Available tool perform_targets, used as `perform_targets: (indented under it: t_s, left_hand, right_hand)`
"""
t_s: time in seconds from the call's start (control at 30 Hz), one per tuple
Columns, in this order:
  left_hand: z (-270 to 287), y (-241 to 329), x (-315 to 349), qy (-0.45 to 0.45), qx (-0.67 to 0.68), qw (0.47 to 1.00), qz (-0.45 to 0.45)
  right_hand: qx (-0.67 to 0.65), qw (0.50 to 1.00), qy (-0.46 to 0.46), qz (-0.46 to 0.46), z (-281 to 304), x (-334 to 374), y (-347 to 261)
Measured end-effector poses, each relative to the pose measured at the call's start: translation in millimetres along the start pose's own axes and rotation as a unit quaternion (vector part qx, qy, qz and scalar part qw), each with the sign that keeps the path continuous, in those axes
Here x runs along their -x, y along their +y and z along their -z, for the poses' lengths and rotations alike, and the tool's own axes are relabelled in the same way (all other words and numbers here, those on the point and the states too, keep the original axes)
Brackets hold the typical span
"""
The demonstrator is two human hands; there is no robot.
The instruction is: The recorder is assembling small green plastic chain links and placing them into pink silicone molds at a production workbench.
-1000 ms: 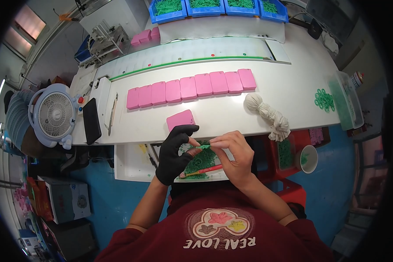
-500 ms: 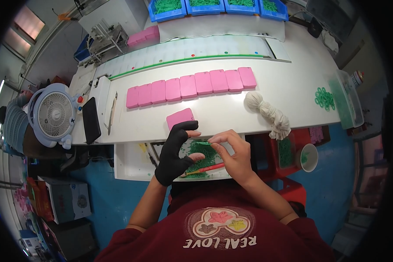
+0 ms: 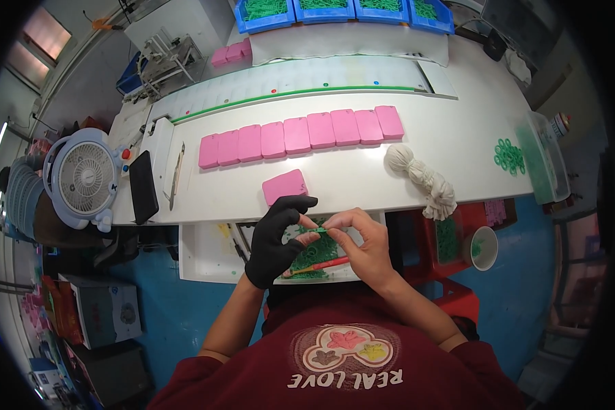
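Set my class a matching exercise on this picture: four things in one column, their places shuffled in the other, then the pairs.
1. Green piece
2. Fan
3. Knotted cloth
4. Blue bins

A. On the table, right of the lone pink block
B. At the top of the picture
C. At the fingertips of the right hand
D. Left of the black slab

Pairs: 1C, 2D, 3A, 4B

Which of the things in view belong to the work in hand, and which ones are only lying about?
Likely in the work:
small green piece in the right hand and at the left hand;
loose green pieces in the open drawer;
perhaps the nearest pink block.

Likely just lying about:
fan;
black phone-like slab;
bunched pale cloth.
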State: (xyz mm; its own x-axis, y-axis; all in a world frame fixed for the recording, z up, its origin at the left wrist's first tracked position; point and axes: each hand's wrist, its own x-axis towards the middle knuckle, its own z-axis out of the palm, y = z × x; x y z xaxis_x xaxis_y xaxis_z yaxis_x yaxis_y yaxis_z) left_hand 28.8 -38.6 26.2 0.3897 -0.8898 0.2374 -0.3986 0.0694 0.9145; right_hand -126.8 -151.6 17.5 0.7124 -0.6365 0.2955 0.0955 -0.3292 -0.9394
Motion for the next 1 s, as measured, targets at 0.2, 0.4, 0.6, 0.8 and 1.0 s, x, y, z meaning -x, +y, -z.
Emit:
perform_targets:
  t_s: [0.2, 0.4, 0.6, 0.8, 1.0]
  left_hand:
    - [1.9, 1.2, 1.4, -0.008, -0.014, 1.000, -0.001]
    - [2.9, 0.9, 2.4, -0.012, -0.016, 1.000, 0.012]
    - [4.8, -0.2, 5.2, -0.003, 0.000, 1.000, 0.009]
    - [6.6, 8.5, 6.4, -0.004, -0.047, 0.999, -0.027]
    - [39.6, -12.0, 0.1, 0.097, -0.075, 0.992, -0.013]
  right_hand:
    - [-0.003, 1.000, -0.005, 0.000, -1.0, 0.7, 2.9]
    - [-0.002, 1.000, -0.006, -0.001, -1.7, 0.3, 3.4]
    - [-0.009, 1.000, -0.001, -0.003, -5.1, -0.5, 2.0]
    - [-0.001, 1.000, -0.002, -0.005, 1.7, 5.1, -5.2]
    - [0.055, 0.995, 0.080, -0.021, 51.2, 32.7, 0.5]
